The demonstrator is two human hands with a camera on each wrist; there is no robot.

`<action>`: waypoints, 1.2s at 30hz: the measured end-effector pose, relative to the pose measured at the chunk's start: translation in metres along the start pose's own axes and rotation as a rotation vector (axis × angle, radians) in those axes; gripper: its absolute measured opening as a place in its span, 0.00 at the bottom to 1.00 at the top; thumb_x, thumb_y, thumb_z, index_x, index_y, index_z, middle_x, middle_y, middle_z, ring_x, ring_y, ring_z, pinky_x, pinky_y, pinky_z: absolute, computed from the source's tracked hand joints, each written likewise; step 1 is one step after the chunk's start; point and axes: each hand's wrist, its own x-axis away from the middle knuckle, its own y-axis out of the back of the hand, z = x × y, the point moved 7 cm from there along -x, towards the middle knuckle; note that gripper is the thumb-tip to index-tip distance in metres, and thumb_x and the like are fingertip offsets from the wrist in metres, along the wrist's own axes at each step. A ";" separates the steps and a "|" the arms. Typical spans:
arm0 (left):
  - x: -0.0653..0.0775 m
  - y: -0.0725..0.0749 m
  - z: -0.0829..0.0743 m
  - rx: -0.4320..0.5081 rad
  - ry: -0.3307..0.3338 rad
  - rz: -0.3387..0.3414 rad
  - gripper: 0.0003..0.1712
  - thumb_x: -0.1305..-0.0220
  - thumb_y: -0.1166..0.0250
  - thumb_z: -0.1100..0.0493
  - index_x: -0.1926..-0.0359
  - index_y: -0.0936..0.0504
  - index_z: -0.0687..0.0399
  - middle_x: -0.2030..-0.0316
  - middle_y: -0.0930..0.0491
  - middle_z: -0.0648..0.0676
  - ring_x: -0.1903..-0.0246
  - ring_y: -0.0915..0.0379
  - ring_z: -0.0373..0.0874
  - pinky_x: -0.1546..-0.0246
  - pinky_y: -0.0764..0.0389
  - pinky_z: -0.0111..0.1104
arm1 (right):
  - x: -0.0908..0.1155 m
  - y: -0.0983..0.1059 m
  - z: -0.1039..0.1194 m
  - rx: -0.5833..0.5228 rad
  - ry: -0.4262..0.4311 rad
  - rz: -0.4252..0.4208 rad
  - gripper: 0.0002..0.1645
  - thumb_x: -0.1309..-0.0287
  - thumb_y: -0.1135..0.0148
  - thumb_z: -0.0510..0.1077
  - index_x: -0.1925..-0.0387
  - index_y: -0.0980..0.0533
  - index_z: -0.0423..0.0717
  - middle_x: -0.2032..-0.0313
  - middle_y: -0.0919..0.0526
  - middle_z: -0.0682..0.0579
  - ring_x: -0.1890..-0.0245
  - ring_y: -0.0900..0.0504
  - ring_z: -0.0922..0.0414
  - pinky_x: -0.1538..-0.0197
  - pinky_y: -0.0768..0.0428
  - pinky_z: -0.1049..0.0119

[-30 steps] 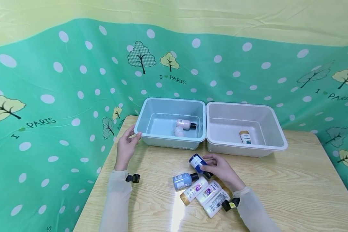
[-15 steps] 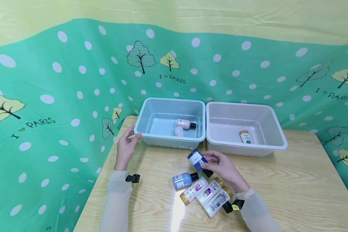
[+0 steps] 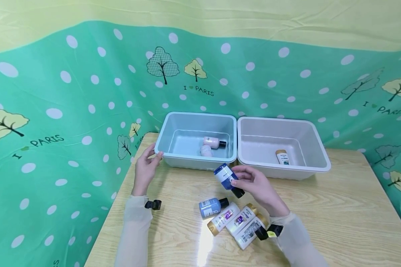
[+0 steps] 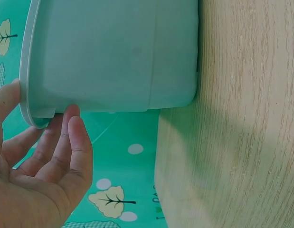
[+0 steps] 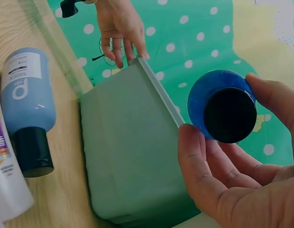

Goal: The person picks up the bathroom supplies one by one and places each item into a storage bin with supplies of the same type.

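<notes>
The right hand [image 3: 260, 190] has its grip clenched round a dark blue bottle [image 3: 224, 176], thumb and fingers on opposite sides. The bottle is held clear of the surface [image 3: 347, 211], in front of the near right corner of a light blue bin [image 3: 194, 164]; it is tilted, its base toward the surface's far left corner and its black cap toward the near side. The right wrist view shows that cap nearly end-on.

The left hand [image 3: 145, 171] has its grip on the light blue bin, pinching the rim at the near left corner, fingers tucked below the rim. This bin stands at the surface's far left corner; inside lie a pink bottle [image 3: 211, 142] with a black cap and, just beside it, a second pink bottle [image 3: 206, 151].

A grey bin [image 3: 280, 172] stands to its right along the far edge, holding a small white bottle [image 3: 282, 158] with a gold cap.

Nearer the front of the surface lies a light blue bottle [image 3: 209, 208], black cap pointing toward the right edge. Beside it, three white bottles [image 3: 224, 218] with gold caps lie slanted in a row, the first one's cap toward the near left.
</notes>
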 end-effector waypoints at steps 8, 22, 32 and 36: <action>0.000 0.000 0.000 0.000 -0.005 0.000 0.38 0.35 0.34 0.38 0.28 0.30 0.43 0.43 0.22 0.57 0.53 0.20 0.52 0.59 0.17 0.30 | -0.008 -0.001 0.014 -0.016 0.011 -0.009 0.32 0.41 0.28 0.40 0.38 0.29 0.36 0.49 0.19 0.37 0.52 0.17 0.47 0.51 0.16 0.57; -0.001 0.000 0.001 -0.024 0.004 0.004 0.35 0.33 0.35 0.41 0.28 0.31 0.41 0.43 0.22 0.56 0.54 0.20 0.51 0.55 0.19 0.48 | -0.032 -0.002 0.044 0.023 0.036 -0.030 0.31 0.42 0.27 0.45 0.39 0.27 0.43 0.49 0.19 0.40 0.51 0.18 0.47 0.52 0.17 0.58; 0.001 0.001 -0.001 -0.031 -0.005 0.001 0.36 0.34 0.35 0.39 0.28 0.30 0.41 0.44 0.22 0.56 0.53 0.20 0.51 0.61 0.18 0.37 | -0.054 -0.002 0.066 0.069 0.074 -0.044 0.31 0.41 0.27 0.46 0.39 0.27 0.42 0.49 0.19 0.41 0.51 0.19 0.48 0.51 0.18 0.62; 0.001 0.001 -0.002 -0.022 -0.011 -0.002 0.37 0.35 0.34 0.37 0.29 0.29 0.41 0.44 0.21 0.56 0.53 0.19 0.53 0.65 0.20 0.29 | -0.069 -0.001 0.073 0.072 0.068 -0.040 0.31 0.40 0.28 0.46 0.38 0.27 0.43 0.49 0.19 0.42 0.51 0.19 0.48 0.50 0.19 0.63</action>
